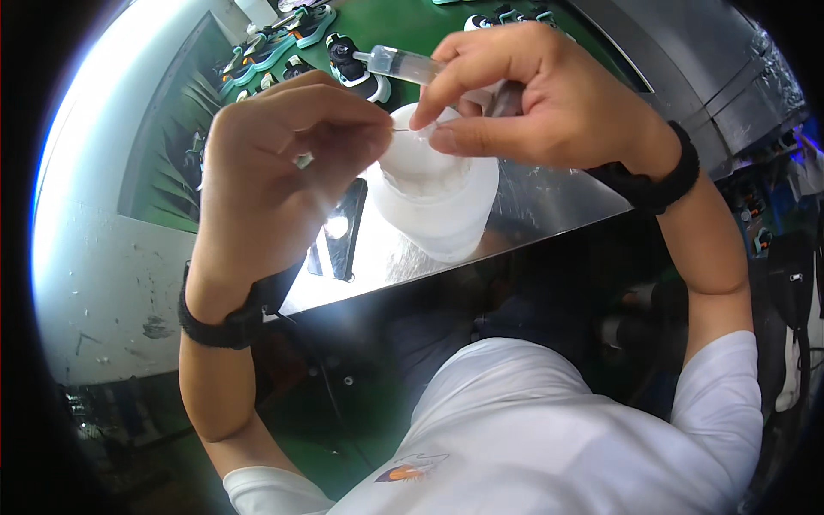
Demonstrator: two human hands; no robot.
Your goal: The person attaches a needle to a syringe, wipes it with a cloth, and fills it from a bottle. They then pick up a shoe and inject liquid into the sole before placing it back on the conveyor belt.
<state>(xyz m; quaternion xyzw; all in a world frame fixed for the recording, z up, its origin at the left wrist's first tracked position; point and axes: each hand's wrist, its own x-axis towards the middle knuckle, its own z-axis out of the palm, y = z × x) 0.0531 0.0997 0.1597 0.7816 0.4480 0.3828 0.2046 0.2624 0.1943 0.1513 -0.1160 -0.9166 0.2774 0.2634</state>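
My right hand [549, 103] holds a clear syringe [412, 66] lying across its fingers, with the tip toward the left. Between that hand's thumb and index finger is a small clear piece, hard to make out. A thin needle-like piece [401, 130] spans the gap from there to my left hand [292, 154], whose thumb and fingers pinch its other end. Directly beneath both hands stands a white plastic container [442, 215] with an open-looking round top, partly covered by my right fingers.
A dark, phone-like flat object [348, 232] lies left of the container on the metal table [549, 202]. Beyond, several black, white and teal shoes [309, 26] sit on a green surface [412, 24]. A pale panel [112, 283] rises at the left.
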